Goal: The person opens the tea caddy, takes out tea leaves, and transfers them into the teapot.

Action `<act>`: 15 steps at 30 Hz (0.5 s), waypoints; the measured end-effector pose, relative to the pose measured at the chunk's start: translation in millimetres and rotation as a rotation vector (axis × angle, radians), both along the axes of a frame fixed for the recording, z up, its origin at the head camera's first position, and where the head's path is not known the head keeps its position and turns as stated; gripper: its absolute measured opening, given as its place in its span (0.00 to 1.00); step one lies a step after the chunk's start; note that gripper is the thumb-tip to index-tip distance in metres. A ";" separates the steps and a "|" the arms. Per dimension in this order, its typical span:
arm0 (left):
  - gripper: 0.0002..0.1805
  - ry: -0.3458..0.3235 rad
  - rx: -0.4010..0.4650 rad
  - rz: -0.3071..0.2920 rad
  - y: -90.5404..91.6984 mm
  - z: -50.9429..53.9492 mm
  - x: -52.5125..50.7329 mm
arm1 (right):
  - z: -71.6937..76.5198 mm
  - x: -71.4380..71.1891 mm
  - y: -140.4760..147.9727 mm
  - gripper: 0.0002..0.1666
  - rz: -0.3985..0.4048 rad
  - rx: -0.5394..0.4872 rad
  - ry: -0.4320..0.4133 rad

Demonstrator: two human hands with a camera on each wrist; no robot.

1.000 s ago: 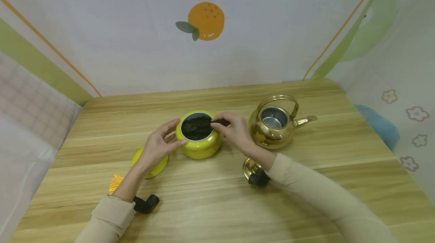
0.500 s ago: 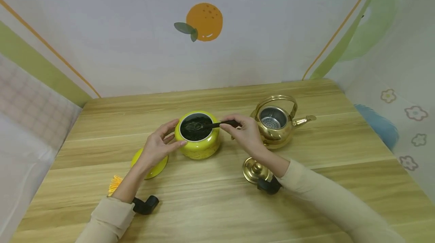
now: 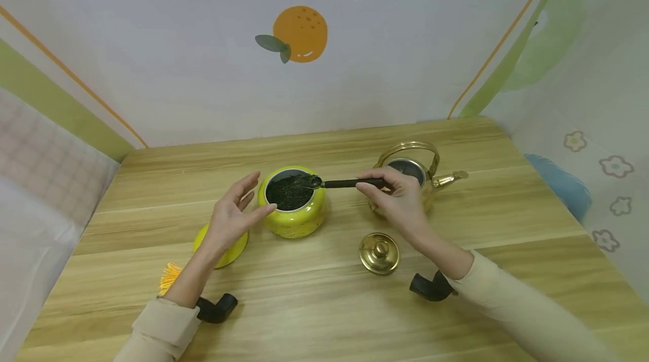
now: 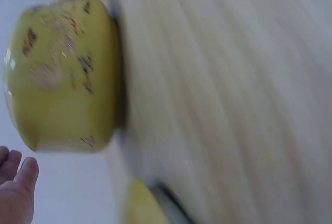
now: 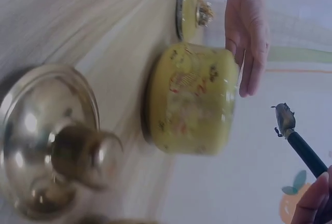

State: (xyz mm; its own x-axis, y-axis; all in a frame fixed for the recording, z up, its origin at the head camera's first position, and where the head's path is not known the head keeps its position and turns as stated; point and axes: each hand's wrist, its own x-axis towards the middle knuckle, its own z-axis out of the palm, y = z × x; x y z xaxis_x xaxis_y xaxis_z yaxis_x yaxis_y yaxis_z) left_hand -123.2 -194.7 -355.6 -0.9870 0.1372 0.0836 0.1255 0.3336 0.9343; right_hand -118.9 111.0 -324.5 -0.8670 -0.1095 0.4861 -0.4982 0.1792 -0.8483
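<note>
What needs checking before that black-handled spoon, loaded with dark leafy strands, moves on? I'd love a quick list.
1. Slim black-handled spoon gripped: ok, pinched in the right hand.
2. Load tidy: not ok, dark leafy strands poke past the spoon's edge and might fall.
3. Round golden metal kettle uncovered: ok, its golden knobbed lid lies on the wood-grain table.
4. Clear view into the kettle: not ok, the right hand partly covers it in the head view.
5. Left hand off the round glossy yellow jar: cannot tell, fingertips are very close.

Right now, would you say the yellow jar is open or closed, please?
The yellow jar is open: dark contents show inside, and the yellow lid lies apart on the table.
</note>
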 end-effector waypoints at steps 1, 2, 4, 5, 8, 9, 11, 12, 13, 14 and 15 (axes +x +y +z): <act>0.42 0.014 0.014 0.002 3.0 2.4 0.7 | 1.5 1.6 3.9 0.06 0.000 -0.009 0.013; 0.42 0.027 0.028 0.005 6.3 4.8 1.5 | 3.3 3.4 7.7 0.06 0.000 -0.025 0.019; 0.41 0.058 0.055 0.004 14.1 9.6 3.3 | 6.7 7.0 15.9 0.06 0.000 -0.063 0.028; 0.41 0.073 0.068 0.003 18.6 12.0 4.4 | 8.7 8.9 20.1 0.06 -0.002 -0.082 0.032; 0.40 0.105 0.106 -0.016 33.5 18.9 7.9 | 14.6 15.1 33.5 0.06 -0.003 -0.149 0.029; 0.40 0.105 0.118 -0.027 39.1 21.0 9.2 | 16.1 17.2 38.5 0.06 -0.006 -0.162 0.029; 0.40 0.100 0.147 -0.057 51.7 24.5 11.2 | 19.1 21.5 49.1 0.06 -0.028 -0.176 0.030; 0.40 0.094 0.164 -0.078 58.4 26.0 12.0 | 20.0 23.6 54.8 0.07 -0.040 -0.180 0.027; 0.40 0.086 0.184 -0.097 65.6 27.2 12.5 | 21.0 25.8 60.7 0.07 -0.063 -0.161 0.032; 0.40 0.081 0.195 -0.118 72.7 28.3 13.2 | 21.9 28.1 66.5 0.07 -0.084 -0.157 0.030; 0.39 0.079 0.204 -0.135 79.9 28.8 13.5 | 22.7 30.1 72.5 0.07 -0.103 -0.149 0.032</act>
State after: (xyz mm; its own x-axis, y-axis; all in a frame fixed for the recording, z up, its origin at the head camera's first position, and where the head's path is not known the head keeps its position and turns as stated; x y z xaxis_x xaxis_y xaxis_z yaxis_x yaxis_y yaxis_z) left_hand -109.7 -114.8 -326.8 -0.9502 0.2396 0.1995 0.2317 0.1147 0.9660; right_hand -88.8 183.4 -301.9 -0.8536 0.0547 0.5180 -0.5110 0.1043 -0.8532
